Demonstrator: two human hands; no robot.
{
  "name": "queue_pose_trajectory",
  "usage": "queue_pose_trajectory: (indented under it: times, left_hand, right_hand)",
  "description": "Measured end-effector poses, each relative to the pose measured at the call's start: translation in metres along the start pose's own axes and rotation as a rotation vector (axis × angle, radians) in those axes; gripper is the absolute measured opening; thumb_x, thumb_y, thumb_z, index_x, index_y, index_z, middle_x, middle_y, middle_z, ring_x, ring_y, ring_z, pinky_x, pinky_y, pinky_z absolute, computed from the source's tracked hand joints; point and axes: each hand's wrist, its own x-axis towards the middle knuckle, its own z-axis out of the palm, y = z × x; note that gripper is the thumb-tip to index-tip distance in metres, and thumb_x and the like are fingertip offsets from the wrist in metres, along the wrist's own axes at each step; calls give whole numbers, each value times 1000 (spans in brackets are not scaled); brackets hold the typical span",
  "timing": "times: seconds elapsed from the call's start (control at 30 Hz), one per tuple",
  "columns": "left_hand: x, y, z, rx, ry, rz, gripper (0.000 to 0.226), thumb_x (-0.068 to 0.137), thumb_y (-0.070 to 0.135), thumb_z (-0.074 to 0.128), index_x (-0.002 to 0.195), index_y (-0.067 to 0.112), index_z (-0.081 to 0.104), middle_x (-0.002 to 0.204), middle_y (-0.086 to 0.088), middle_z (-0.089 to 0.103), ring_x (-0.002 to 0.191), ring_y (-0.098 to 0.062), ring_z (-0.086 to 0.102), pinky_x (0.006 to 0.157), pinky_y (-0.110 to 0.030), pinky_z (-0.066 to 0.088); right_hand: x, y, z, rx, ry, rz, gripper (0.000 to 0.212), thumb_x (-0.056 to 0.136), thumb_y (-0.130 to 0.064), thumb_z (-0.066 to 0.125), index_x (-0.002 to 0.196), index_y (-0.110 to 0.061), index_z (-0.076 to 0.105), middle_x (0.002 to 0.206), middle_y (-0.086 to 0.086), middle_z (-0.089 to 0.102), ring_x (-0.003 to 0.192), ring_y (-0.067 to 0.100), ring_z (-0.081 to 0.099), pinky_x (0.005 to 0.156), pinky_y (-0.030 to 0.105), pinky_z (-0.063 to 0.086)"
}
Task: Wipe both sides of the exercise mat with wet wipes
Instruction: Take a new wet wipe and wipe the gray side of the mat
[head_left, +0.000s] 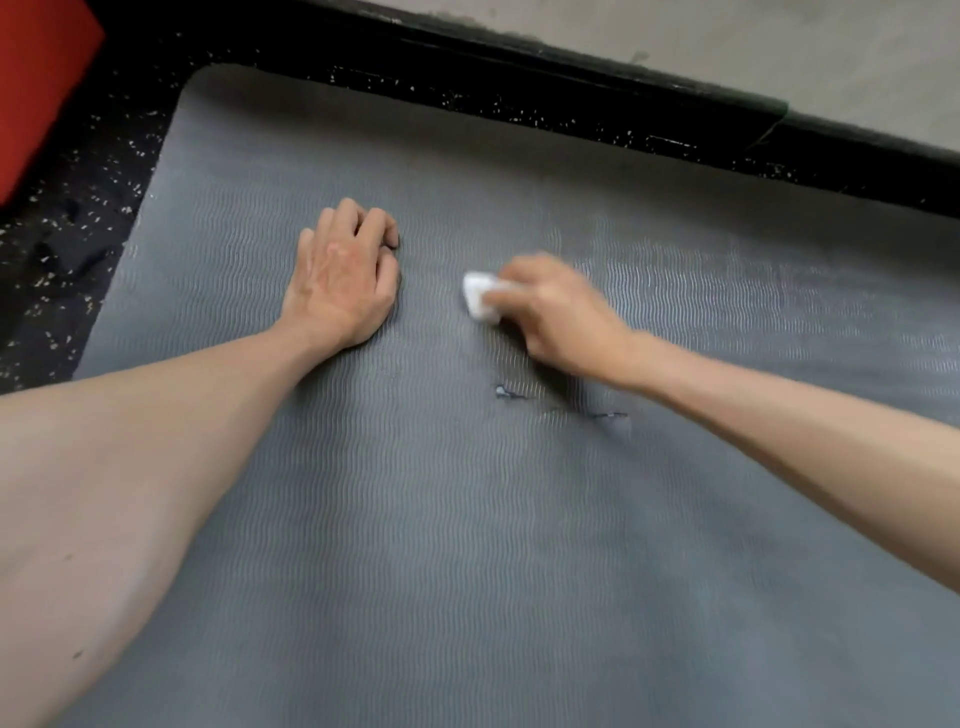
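The right hand (558, 312) pinches a bunched white wet wipe (479, 296) against the middle of the grey ribbed exercise mat (467, 545); the left hand (343, 275) rests beside it, fingers curled, holding nothing; speckled black rubber floor (67, 249) borders the mat's far corner

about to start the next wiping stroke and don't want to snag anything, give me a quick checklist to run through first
1. Grip on the wet wipe: ok, the right hand pinches it on the exercise mat.
2. Mat braced: ok, the left hand rests on it beside the wipe.
3. Mat lying flat: ok in the part shown; its far corner sits flat on the speckled floor.
4. Surface intact: not ok, two small tears lie close to the right wrist.
5. Wipe clean and moist: cannot tell, it is blurred.
6. Underside wiped: cannot tell, hidden.
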Motion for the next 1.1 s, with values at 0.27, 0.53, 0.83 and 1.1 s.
queue_pose_trajectory:
  times: [0.27, 0.53, 0.83, 1.1]
  left_hand:
    - [0, -1, 2, 26, 28, 16, 18, 95, 21, 43, 107, 14, 55, 109, -11, 51, 100, -31, 45, 87, -43, 33]
    - [2, 1, 0, 44, 9, 16, 19, 95, 23, 42, 106, 13, 53, 109, -13, 51, 100, -32, 45, 87, -43, 33]
    - [-2, 19, -10, 140, -78, -51, 24, 97, 19, 39, 115, 9, 52, 118, -20, 50, 111, -37, 43, 89, -47, 33]
    - [-65, 22, -17, 31, -136, 79, 39, 95, 25, 50, 126, 1, 50, 133, -21, 44, 120, -39, 43, 102, -48, 38]
  right_hand:
    - [-72, -66, 19, 77, -14, -6, 24, 76, 6, 59, 95, -4, 69, 93, 17, 60, 73, 31, 51, 63, 34, 37]
    - [-66, -78, 22, 43, 0, 84, 28, 81, -3, 42, 93, -6, 67, 91, 16, 57, 75, 31, 48, 60, 38, 40]
    - [-96, -88, 19, 123, -90, 37, 16, 79, 2, 62, 92, -6, 68, 86, 17, 54, 71, 32, 52, 55, 32, 40]
    - [-150, -156, 44, 202, -110, -63, 14, 85, 1, 59, 98, -4, 61, 93, 16, 52, 76, 29, 45, 60, 38, 44]
